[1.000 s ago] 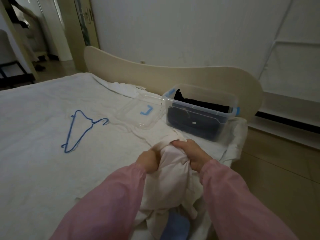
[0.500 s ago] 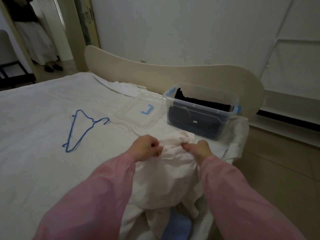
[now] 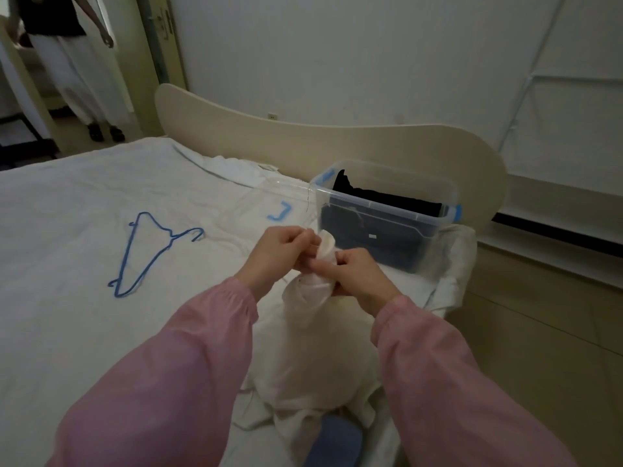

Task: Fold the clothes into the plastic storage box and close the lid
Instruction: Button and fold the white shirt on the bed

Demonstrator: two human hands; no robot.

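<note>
Left grip (image 3: 279, 254) and right grip (image 3: 354, 274) are pinching the bunched top of the garment (image 3: 310, 348), its length trailing back toward the person over the bed (image 3: 67, 230), while the open box (image 3: 381, 206) is sitting just beyond, nearer the right grip.
</note>
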